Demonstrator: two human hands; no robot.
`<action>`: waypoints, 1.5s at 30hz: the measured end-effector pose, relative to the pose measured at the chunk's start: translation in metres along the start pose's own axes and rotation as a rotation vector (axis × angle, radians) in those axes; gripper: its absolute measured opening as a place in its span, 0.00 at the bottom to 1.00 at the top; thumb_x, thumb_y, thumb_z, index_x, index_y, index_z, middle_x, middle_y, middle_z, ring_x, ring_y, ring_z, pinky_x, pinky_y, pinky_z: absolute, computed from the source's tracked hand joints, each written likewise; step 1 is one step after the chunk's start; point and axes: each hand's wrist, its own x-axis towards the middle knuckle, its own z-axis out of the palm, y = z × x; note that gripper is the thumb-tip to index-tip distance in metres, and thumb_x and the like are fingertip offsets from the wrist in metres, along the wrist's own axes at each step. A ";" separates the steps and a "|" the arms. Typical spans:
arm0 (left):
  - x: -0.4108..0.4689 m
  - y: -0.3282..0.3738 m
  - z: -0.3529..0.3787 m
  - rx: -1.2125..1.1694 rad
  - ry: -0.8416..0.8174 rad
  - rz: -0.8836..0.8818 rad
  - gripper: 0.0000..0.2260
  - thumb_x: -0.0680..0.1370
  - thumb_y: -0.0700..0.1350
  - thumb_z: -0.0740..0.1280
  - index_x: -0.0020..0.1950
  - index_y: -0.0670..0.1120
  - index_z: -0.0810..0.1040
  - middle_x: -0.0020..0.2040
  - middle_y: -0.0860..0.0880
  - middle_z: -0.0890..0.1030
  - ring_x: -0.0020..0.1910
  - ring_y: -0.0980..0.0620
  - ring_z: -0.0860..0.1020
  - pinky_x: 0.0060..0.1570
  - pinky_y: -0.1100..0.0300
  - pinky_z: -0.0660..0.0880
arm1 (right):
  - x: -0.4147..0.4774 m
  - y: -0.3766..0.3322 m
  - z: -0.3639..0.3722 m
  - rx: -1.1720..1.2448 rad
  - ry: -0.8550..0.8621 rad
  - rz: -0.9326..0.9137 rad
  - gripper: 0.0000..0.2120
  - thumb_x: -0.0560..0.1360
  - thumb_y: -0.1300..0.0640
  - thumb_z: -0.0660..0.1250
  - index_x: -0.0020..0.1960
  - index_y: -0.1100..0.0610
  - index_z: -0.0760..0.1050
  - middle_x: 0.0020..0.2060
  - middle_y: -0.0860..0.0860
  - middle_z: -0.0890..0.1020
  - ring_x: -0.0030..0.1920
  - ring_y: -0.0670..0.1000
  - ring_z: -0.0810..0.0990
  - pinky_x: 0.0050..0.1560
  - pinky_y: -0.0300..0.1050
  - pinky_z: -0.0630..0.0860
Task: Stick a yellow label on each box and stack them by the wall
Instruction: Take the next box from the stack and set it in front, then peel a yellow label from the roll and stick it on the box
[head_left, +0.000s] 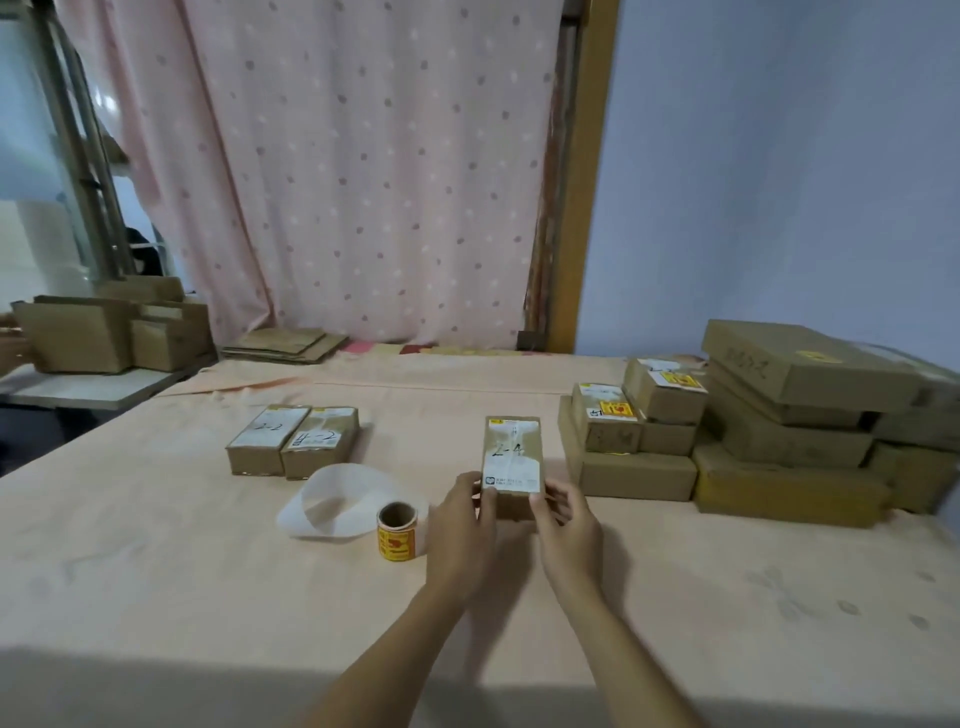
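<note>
Both hands gripped one small cardboard box at its near end, left hand on the left edge, right hand on the right, mid-counter. A roll of yellow labels stood just left of the left hand, white backing strip curling behind it. Two boxes sat side by side far left; labelled stacked boxes stood right, near the wall.

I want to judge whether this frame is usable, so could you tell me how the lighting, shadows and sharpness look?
Head view: soft, even indoor light; a broad dark shadow band crosses the near table edge; wide-angle bending bows the door frame; overall mildly soft, so the writing on the box held by the left hand and right hand reads only roughly; no glare.
</note>
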 end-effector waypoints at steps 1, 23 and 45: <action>-0.001 -0.001 0.002 0.015 -0.009 -0.009 0.12 0.84 0.50 0.60 0.65 0.50 0.75 0.57 0.56 0.82 0.56 0.55 0.80 0.58 0.62 0.68 | -0.002 0.004 -0.001 -0.011 0.000 0.003 0.06 0.78 0.59 0.72 0.54 0.51 0.80 0.48 0.44 0.85 0.47 0.34 0.82 0.46 0.27 0.76; -0.023 -0.022 -0.019 0.076 -0.106 0.040 0.20 0.79 0.48 0.67 0.70 0.51 0.71 0.63 0.57 0.75 0.62 0.56 0.74 0.59 0.53 0.75 | -0.002 0.028 0.004 -0.296 -0.056 -0.023 0.12 0.79 0.54 0.68 0.62 0.52 0.75 0.56 0.47 0.84 0.57 0.49 0.82 0.57 0.51 0.78; 0.020 -0.065 -0.121 0.507 -0.114 0.412 0.04 0.71 0.44 0.76 0.37 0.49 0.82 0.32 0.55 0.78 0.39 0.51 0.68 0.37 0.55 0.65 | -0.012 0.022 0.008 -0.316 0.006 -0.315 0.14 0.76 0.49 0.63 0.59 0.54 0.75 0.56 0.44 0.75 0.55 0.53 0.80 0.47 0.53 0.81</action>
